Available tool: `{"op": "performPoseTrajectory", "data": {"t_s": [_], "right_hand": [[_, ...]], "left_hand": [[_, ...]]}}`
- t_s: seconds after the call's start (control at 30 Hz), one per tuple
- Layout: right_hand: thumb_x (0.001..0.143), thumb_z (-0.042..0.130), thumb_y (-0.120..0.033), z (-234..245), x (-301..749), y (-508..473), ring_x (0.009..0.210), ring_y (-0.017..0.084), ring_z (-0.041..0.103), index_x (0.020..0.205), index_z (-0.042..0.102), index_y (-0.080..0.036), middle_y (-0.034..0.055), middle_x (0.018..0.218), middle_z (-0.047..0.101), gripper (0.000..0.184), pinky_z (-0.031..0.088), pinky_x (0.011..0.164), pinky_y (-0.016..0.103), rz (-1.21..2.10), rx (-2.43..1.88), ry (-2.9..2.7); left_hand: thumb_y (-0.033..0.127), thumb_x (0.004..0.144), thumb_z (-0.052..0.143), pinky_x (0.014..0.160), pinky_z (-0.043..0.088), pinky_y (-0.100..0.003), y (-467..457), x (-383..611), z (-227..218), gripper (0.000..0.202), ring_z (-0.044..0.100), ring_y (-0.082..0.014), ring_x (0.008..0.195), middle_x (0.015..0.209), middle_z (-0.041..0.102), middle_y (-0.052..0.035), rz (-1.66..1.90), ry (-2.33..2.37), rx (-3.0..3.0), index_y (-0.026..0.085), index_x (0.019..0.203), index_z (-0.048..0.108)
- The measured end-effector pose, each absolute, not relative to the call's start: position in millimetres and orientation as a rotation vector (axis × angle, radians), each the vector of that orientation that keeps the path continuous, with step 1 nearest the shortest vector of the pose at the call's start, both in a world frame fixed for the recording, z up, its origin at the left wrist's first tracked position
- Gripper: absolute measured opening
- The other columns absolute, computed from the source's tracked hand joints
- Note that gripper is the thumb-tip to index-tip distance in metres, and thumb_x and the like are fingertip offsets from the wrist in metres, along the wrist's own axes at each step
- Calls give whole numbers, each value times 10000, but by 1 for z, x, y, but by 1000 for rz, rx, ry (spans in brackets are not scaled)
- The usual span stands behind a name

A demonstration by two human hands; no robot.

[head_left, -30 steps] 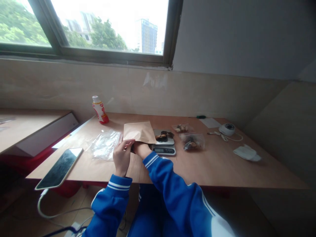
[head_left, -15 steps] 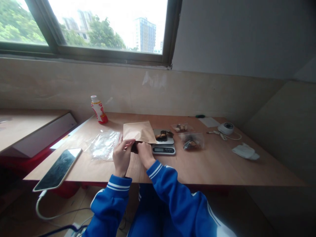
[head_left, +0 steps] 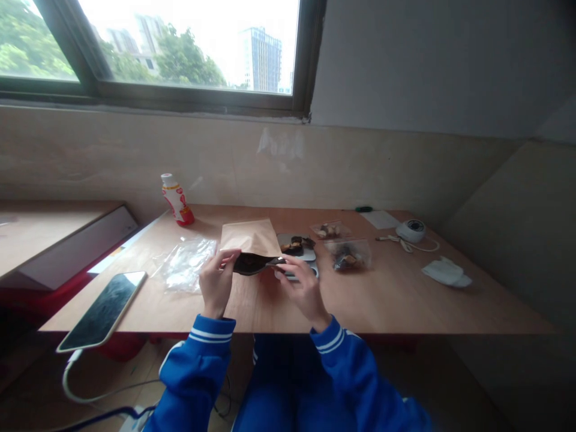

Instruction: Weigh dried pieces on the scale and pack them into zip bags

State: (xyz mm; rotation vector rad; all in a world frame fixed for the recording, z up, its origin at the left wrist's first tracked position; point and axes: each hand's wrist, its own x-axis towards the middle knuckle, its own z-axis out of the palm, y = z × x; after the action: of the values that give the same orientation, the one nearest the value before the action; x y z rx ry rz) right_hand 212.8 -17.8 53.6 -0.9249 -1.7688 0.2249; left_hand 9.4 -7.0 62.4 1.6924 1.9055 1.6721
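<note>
A brown paper bag (head_left: 250, 235) lies between my hands, its dark mouth gaping toward me. My left hand (head_left: 216, 282) pinches the left corner of the mouth. The right corner is gripped between the thumb and fingers of my right hand (head_left: 304, 287). Just behind my right hand stands a small kitchen scale (head_left: 308, 254), its front panel mostly covered by that hand. Dark brown dried pieces (head_left: 297, 243) rest on the scale's plate. What the bag holds, if anything, cannot be made out.
Clear plastic bags (head_left: 189, 264) and a phone (head_left: 103, 311) on a cable lie left, below a red-and-white bottle (head_left: 177, 201). Rightward are zip bags of dried pieces (head_left: 348, 257) (head_left: 331, 230), a white dome camera (head_left: 411, 231) and a crumpled white tissue (head_left: 446, 273).
My right hand has come out from the bag's mouth and moved right to grip its right corner. The mouth is now spread wide. My left hand still holds the left corner.
</note>
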Motion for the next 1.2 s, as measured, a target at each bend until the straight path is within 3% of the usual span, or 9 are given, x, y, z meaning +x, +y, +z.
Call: {"op": "performPoseTrajectory", "data": {"t_s": [0.37, 0.6, 0.77, 0.9, 1.0, 1.1, 1.2], "right_hand": [[909, 483, -297, 4, 282, 54, 1072, 278, 559, 969, 704, -177, 135, 1160, 598, 258, 450, 929, 469, -70, -1435, -1858], [934, 434, -362, 0, 281, 45, 1197, 295, 483, 1104, 662, -189, 147, 1315, 499, 334, 373, 1006, 508, -34, -1399, -1860], [950, 363, -325, 1, 301, 25, 1089, 245, 546, 984, 670, -180, 130, 1085, 572, 342, 422, 981, 451, 67, -1329, -1631], [937, 377, -354, -10, 313, 13, 891, 222, 602, 857, 671, -170, 115, 949, 581, 356, 518, 787, 375, 212, -1371, -1509], [934, 383, -368, -16, 317, 9, 824, 203, 606, 847, 666, -161, 104, 927, 588, 362, 525, 701, 334, 286, -1402, -1490], [933, 391, -353, -10, 316, 5, 830, 198, 605, 852, 668, -158, 96, 914, 584, 349, 525, 713, 326, 267, -1385, -1504], [935, 408, -289, 10, 300, -6, 902, 200, 605, 876, 670, -170, 87, 916, 595, 293, 511, 827, 351, 257, -1239, -1656]], "left_hand": [[397, 827, 566, 711, 497, -281, -8, 7, 60, 197, 662, -165, 757, 841, 728, 8, 1681, 1887, 1732, 270, 878, 708], [381, 820, 577, 705, 490, -276, -9, 5, 60, 180, 670, -160, 752, 861, 726, 10, 1666, 1874, 1696, 265, 864, 707], [383, 820, 575, 714, 492, -277, -8, 4, 58, 186, 666, -159, 750, 871, 728, 6, 1674, 1867, 1699, 260, 864, 708], [380, 824, 572, 720, 486, -277, -8, 5, 56, 191, 659, -160, 766, 863, 728, 6, 1694, 1860, 1711, 258, 870, 711], [390, 821, 575, 722, 482, -283, -8, 5, 55, 200, 657, -163, 767, 856, 727, 5, 1695, 1878, 1687, 257, 874, 715], [394, 820, 578, 714, 483, -284, -8, 6, 55, 201, 656, -161, 752, 849, 726, 7, 1686, 1897, 1675, 260, 872, 718], [382, 821, 580, 701, 490, -277, -9, 9, 55, 189, 658, -156, 740, 865, 727, 7, 1688, 1881, 1674, 260, 866, 717]]}}
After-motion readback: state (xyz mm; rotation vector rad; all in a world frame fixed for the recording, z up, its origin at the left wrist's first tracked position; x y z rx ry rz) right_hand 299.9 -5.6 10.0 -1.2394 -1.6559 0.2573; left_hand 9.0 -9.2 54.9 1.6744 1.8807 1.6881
